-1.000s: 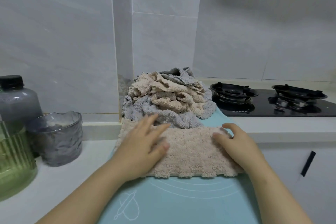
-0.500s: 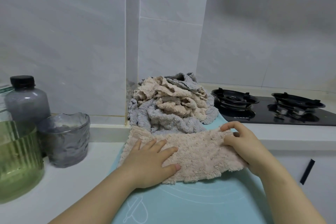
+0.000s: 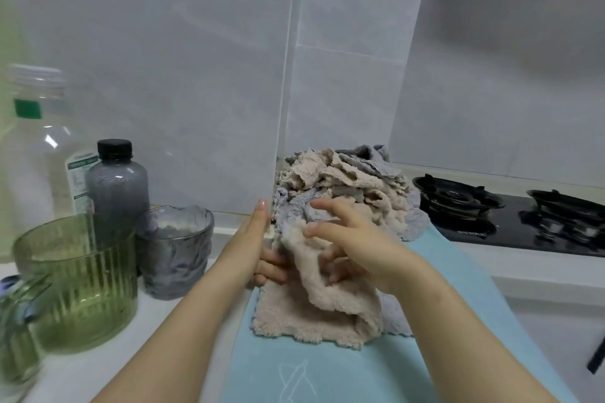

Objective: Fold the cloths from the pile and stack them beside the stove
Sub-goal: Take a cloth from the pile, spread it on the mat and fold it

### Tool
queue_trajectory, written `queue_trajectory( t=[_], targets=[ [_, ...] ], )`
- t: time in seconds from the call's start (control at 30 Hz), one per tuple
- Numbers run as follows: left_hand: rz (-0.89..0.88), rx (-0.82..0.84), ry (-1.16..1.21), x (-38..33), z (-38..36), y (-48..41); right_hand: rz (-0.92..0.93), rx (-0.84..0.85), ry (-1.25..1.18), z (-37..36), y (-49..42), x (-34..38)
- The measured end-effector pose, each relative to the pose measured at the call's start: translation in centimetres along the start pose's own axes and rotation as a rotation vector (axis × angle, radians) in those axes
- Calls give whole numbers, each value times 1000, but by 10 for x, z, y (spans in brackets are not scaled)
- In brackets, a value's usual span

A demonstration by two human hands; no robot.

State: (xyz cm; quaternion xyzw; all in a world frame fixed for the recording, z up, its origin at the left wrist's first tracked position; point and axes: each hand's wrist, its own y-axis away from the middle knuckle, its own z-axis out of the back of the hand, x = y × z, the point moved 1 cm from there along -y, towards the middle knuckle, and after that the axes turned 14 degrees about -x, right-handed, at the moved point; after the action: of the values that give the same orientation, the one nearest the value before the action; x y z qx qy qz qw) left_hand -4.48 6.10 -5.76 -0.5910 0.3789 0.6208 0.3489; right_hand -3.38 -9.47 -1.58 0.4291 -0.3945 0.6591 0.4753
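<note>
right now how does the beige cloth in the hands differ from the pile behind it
The beige cloth is one piece, partly held up by the right hand, its lower edge on the blue mat; the pile is many crumpled cloths heaped against the wall. The beige cloth is one colour; the pile mixes beige and grey. Both look like the same fluffy fabric.

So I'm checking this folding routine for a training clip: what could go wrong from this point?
The beige cloth hangs bunched from the right hand, so the fold may land crooked. The forearm of the left hand passes close to the gray glass and green glass; a sideways sweep could knock them. The loose pile sits right behind both hands and might slump onto the fold.
</note>
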Motion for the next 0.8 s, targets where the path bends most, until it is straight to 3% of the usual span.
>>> queue_trajectory(
  t=[0.07, 0.13, 0.23, 0.37, 0.47, 0.57, 0.63, 0.73, 0.8],
  targets=[
    [-49, 43, -108, 3, 1, 0, 1, -38, -130, 3, 2, -7],
    [-181, 72, -249, 9, 1, -3, 106, -286, -178, 9, 3, -19],
    [-377, 83, -402, 10, -1, -4, 217, -556, 17, 21, 4, -42],
    [-412, -42, -466, 7, 4, -3, 168, -470, 226, 23, 2, -58],
    [-447, -50, -724, 5, 4, 4, 197, -333, 541, 19, 0, -61],
    [-656, -165, -787, 0, 0, 15, 240, -409, 514, 19, 4, -56],
    [-742, -83, -769, -1, -8, 21, 301, -466, 445, 17, 7, -52],
    [-670, 61, -1182, 16, -21, 22, 252, -258, 705, 4, 5, -58],
    [-584, 71, -1305, 27, -23, 22, 180, -131, 834, -2, 2, -67]
  ],
)
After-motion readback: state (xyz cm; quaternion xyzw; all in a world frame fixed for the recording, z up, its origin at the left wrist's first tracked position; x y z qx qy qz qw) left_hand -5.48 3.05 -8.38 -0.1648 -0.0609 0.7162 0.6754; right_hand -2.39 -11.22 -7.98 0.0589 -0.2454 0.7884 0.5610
